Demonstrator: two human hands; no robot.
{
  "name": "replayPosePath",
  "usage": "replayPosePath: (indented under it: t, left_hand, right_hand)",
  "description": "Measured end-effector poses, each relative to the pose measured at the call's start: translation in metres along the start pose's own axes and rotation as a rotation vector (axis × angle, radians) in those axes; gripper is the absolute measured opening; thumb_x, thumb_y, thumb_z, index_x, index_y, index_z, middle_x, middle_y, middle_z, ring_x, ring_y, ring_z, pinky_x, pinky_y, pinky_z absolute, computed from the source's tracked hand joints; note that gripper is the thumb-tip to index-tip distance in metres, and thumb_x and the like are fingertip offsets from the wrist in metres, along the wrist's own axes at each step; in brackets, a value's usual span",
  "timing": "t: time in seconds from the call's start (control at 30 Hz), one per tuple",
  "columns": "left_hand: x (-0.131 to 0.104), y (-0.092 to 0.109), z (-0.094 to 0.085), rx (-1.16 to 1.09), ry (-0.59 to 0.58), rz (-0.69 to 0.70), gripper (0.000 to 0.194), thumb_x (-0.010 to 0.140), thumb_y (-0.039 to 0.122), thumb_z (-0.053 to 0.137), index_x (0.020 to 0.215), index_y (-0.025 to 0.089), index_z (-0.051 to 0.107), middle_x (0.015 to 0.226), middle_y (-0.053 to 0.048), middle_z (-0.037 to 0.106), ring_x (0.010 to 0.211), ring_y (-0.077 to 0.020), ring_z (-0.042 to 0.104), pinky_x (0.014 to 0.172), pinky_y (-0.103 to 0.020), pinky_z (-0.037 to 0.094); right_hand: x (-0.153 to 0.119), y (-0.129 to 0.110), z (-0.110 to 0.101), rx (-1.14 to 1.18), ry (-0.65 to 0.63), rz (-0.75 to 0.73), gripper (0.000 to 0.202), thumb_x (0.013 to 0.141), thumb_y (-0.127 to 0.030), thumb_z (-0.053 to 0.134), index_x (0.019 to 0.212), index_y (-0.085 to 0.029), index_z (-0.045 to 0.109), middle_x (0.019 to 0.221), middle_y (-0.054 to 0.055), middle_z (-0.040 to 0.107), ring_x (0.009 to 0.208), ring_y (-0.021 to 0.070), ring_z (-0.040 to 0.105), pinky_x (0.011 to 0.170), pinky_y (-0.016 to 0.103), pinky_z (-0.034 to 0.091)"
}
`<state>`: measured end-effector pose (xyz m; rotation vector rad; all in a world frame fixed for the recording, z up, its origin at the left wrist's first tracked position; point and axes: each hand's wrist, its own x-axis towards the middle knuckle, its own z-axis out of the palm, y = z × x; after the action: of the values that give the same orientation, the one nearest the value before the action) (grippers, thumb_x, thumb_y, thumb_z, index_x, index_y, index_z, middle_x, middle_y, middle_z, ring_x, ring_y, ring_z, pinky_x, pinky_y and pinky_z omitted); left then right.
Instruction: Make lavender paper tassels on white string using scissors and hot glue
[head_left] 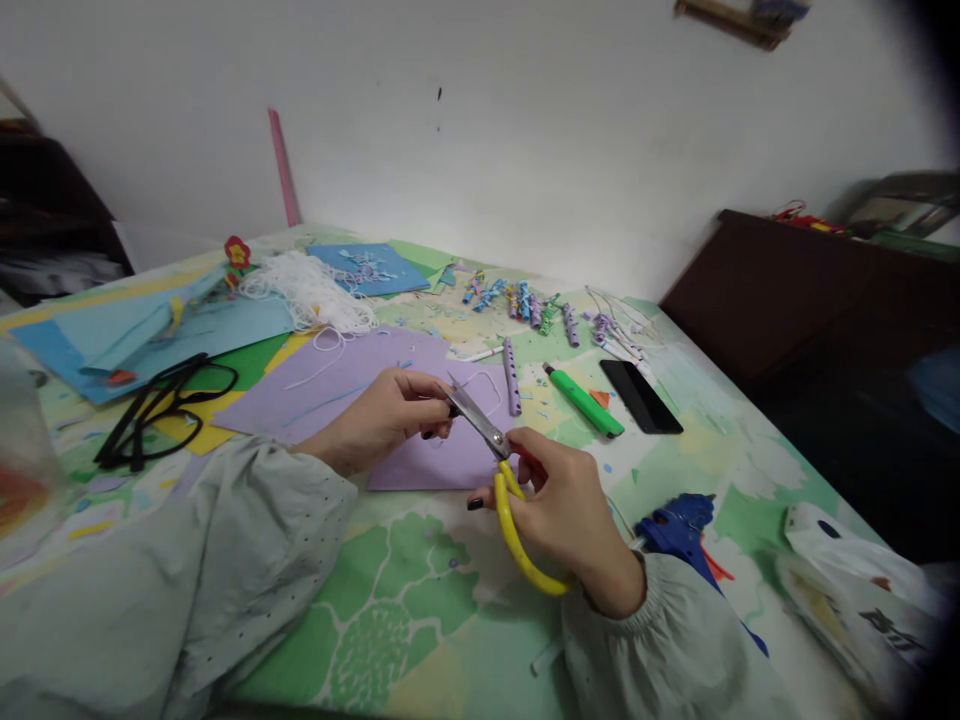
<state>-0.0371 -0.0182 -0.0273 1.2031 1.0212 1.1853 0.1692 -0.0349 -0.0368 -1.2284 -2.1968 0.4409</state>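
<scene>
My right hand grips yellow-handled scissors, fingers in the handle loops. Their metal blades point up and left, and the tips lie at the fingertips of my left hand. The left fingers are pinched together; what sits between them is too small to make out. Just beyond the blades curves a thin white string. Both hands are above a sheet of purple paper. Past them lies a rolled purple paper tube with dark spots.
A tangled white string pile and black glasses lie left. To the right are a green cutter, a phone and a blue glue gun. Several small curled paper pieces line the back, before the wall.
</scene>
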Motion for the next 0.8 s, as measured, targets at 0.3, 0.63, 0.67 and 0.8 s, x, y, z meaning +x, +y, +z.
replayPosePath:
  t: [0.3, 0.63, 0.67, 0.8]
  left_hand:
    - [0.0027, -0.0045, -0.0027, -0.025, -0.019, -0.017, 0.004, 0.062, 0.016, 0.068, 0.061, 0.017, 0.072, 0.052, 0.001, 0.06, 0.05, -0.0097, 0.051, 0.05, -0.022, 0.04]
    - [0.0044, -0.0072, -0.005, -0.11, 0.007, -0.045, 0.006, 0.063, 0.016, 0.077, 0.067, 0.015, 0.073, 0.054, -0.001, 0.063, 0.051, -0.0093, 0.056, 0.05, -0.021, 0.041]
    - [0.0046, -0.0072, -0.0054, -0.124, 0.014, -0.047, 0.007, 0.063, 0.016, 0.077, 0.068, 0.015, 0.073, 0.054, -0.001, 0.064, 0.051, -0.0095, 0.057, 0.05, -0.02, 0.042]
    - [0.0051, -0.0059, -0.0056, -0.18, 0.047, -0.066, 0.01, 0.064, 0.016, 0.079, 0.072, 0.014, 0.074, 0.059, -0.002, 0.068, 0.056, -0.0105, 0.062, 0.05, -0.019, 0.044]
  right_hand:
    - [-0.0001, 0.0009, -0.002, 0.029, -0.016, 0.017, 0.02, 0.068, -0.036, 0.069, 0.07, -0.018, 0.061, 0.05, -0.008, 0.035, 0.048, 0.0084, 0.031, 0.047, 0.022, 0.025]
    - [0.0002, 0.0021, -0.0019, 0.065, 0.052, 0.05, 0.018, 0.07, -0.034, 0.069, 0.072, -0.017, 0.063, 0.049, -0.008, 0.038, 0.047, 0.008, 0.031, 0.048, 0.022, 0.026]
    - [0.0003, 0.0023, -0.0019, 0.076, 0.067, 0.065, 0.017, 0.069, -0.033, 0.07, 0.072, -0.018, 0.062, 0.049, -0.008, 0.038, 0.047, 0.008, 0.032, 0.047, 0.022, 0.026]
    - [0.0008, 0.0035, -0.0024, 0.115, 0.103, 0.112, 0.017, 0.07, -0.031, 0.068, 0.075, -0.019, 0.058, 0.051, -0.009, 0.038, 0.047, 0.0085, 0.034, 0.046, 0.021, 0.028]
